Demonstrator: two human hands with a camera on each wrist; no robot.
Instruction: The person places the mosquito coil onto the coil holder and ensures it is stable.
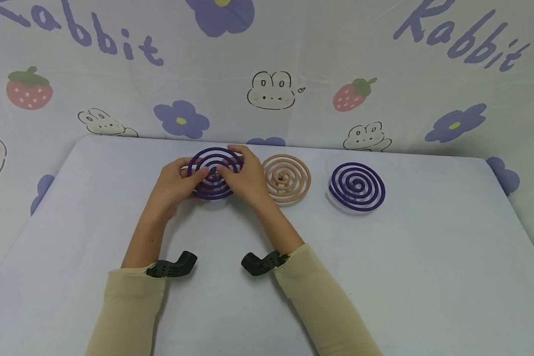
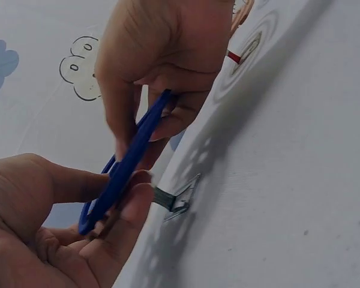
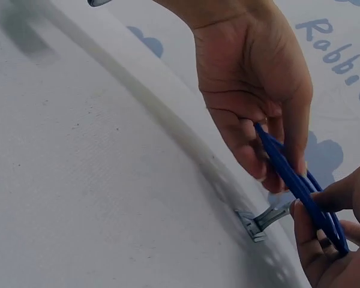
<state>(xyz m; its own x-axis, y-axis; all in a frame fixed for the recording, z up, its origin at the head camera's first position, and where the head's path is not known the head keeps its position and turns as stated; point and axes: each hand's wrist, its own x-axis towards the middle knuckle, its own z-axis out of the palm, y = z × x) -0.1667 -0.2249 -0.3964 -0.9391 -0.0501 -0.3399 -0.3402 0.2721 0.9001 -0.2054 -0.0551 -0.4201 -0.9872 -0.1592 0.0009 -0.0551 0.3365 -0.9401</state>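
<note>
Both hands hold a dark blue-purple mosquito coil [image 1: 215, 193] by its near face, just above the table. My left hand [image 1: 171, 185] pinches its left side, the thumb near the centre. From the right, my right hand [image 1: 250, 180] pinches it with the thumb also near the centre. In the wrist views the coil [image 2: 129, 159] is seen edge-on between the fingers. Below it a small metal stand [image 3: 252, 227] shows its flat base near the table; whether it joins the coil is hidden by fingers.
Right of the hands an orange coil [image 1: 303, 180] sits raised on a stand. Farther right lies another purple coil [image 1: 368, 199], slightly tilted. The white table [image 1: 427, 277] meets a printed cloth backdrop [image 1: 311, 44] behind the coils. Black wrist-worn devices [image 1: 178, 267] jut inward from both sleeves.
</note>
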